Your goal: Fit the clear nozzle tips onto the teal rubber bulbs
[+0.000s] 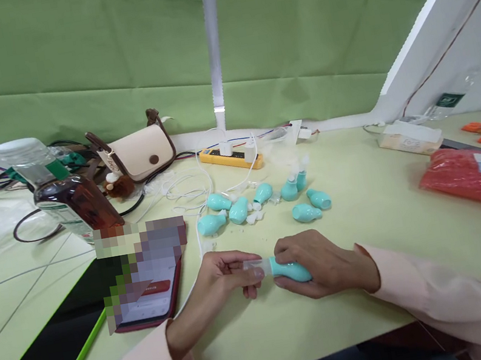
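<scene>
Near the table's front edge, my right hand [316,262] is closed around a turquoise bulb-shaped piece [293,270] that lies on its side, its narrow neck towards the left. My left hand [233,273] pinches a clear, translucent tip [253,264] at the neck of that piece. Whether the two parts are joined cannot be made out. Beyond my hands lie several more turquoise bulbs [239,211], with small clear pieces [254,214] among them. Two bulbs [289,189] stand upright with clear tips on top.
Two phones, one green-edged [66,323] and one red-edged [160,279], lie at left near a tilted brown bottle [73,202]. Behind are a cream handbag [141,153], white cables and a yellow power strip [228,159]. A red bubble-wrap parcel [475,177] is at right.
</scene>
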Action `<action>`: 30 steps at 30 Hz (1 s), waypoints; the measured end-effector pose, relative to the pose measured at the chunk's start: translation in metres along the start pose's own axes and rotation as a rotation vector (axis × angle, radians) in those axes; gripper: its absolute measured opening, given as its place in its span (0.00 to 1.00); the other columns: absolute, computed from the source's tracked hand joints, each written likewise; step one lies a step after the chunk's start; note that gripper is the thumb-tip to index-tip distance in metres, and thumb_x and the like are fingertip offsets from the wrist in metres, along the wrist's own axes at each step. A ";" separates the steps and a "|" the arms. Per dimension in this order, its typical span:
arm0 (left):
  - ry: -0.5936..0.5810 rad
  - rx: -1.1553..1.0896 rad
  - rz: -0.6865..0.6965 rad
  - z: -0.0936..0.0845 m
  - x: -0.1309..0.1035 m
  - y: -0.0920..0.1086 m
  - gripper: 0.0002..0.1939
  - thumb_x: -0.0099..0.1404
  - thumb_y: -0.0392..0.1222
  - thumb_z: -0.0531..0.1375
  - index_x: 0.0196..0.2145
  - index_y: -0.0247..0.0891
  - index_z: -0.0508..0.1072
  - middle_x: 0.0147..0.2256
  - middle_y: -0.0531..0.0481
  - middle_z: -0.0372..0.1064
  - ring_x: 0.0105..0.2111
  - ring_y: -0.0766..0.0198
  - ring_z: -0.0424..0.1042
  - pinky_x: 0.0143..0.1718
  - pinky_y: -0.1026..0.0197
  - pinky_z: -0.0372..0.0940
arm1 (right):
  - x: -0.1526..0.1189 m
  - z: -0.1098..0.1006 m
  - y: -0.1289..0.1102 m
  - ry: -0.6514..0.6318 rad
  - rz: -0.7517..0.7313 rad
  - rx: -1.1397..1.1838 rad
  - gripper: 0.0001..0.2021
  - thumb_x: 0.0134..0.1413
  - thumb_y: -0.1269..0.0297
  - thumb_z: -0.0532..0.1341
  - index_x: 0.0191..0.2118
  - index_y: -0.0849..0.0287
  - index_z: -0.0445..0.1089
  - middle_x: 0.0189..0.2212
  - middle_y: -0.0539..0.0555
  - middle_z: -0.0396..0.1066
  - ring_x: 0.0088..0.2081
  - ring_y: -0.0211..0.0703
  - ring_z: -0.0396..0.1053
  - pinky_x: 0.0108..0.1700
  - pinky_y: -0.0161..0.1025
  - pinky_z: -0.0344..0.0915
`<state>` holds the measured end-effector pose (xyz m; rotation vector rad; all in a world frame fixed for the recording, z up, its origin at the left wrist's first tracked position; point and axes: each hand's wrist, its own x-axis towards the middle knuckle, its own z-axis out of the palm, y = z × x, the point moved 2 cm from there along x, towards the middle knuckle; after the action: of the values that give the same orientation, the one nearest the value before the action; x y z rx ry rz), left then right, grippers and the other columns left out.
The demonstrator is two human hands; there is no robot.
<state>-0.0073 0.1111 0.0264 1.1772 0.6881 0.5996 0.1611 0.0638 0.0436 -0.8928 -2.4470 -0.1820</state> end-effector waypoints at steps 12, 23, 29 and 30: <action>0.015 0.101 0.047 0.002 -0.006 -0.001 0.14 0.49 0.37 0.64 0.36 0.33 0.75 0.19 0.54 0.68 0.21 0.70 0.64 0.27 0.66 0.61 | -0.003 0.002 0.002 -0.146 0.332 0.419 0.14 0.52 0.59 0.56 0.40 0.57 0.51 0.33 0.54 0.61 0.30 0.38 0.61 0.30 0.35 0.59; 0.067 0.684 0.430 0.008 -0.015 0.003 0.09 0.57 0.40 0.58 0.31 0.33 0.76 0.26 0.48 0.71 0.29 0.61 0.70 0.31 0.63 0.64 | 0.004 -0.002 0.009 -0.366 0.580 1.069 0.16 0.48 0.61 0.60 0.39 0.56 0.51 0.31 0.48 0.57 0.28 0.31 0.56 0.29 0.30 0.57; 0.040 0.907 0.824 0.010 -0.019 0.005 0.10 0.58 0.31 0.56 0.38 0.33 0.72 0.31 0.43 0.72 0.30 0.63 0.70 0.30 0.64 0.65 | 0.006 -0.001 0.017 -0.512 0.736 1.224 0.19 0.45 0.59 0.62 0.38 0.55 0.52 0.33 0.48 0.60 0.25 0.28 0.56 0.23 0.27 0.57; 0.035 0.926 0.882 0.010 -0.019 0.005 0.11 0.58 0.30 0.55 0.39 0.32 0.72 0.32 0.42 0.72 0.31 0.62 0.71 0.30 0.64 0.65 | 0.006 0.000 0.019 -0.534 0.766 1.242 0.19 0.44 0.58 0.62 0.37 0.55 0.51 0.33 0.48 0.60 0.23 0.28 0.56 0.21 0.26 0.55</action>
<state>-0.0126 0.0925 0.0367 2.3854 0.4395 1.0808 0.1686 0.0818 0.0455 -1.1808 -1.7879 1.7792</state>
